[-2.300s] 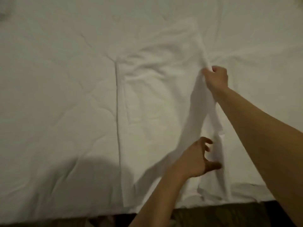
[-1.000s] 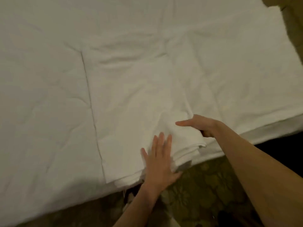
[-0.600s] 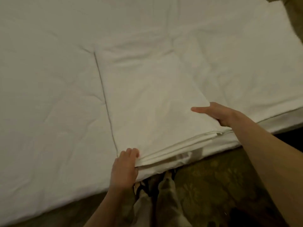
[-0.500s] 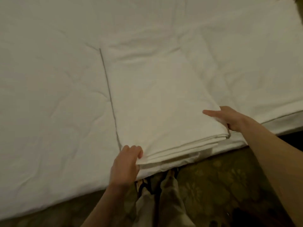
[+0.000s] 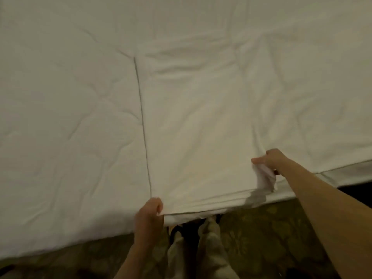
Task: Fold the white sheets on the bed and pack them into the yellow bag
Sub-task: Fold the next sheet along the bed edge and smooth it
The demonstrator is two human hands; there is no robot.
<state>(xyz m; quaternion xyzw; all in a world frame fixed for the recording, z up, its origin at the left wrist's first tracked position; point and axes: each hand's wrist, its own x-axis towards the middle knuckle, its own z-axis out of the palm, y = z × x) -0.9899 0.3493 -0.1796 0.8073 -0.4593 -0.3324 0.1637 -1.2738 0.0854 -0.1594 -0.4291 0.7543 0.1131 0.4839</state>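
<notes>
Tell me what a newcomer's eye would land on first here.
The folded white sheet lying at the near edge of the bed dominates the view. The left hand grips its near left corner, and the right hand pinches its near right corner, lifted slightly. Below the bed lies patterned carpet.

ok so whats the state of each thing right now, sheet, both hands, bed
folded sheet: flat on the bed in stacked layers, near edge at the bed's edge, right near corner lifted
left hand: grips the sheet's near left corner
right hand: pinches the lifted near right corner
bed: covered in white, wrinkled
yellow bag: not in view
</notes>
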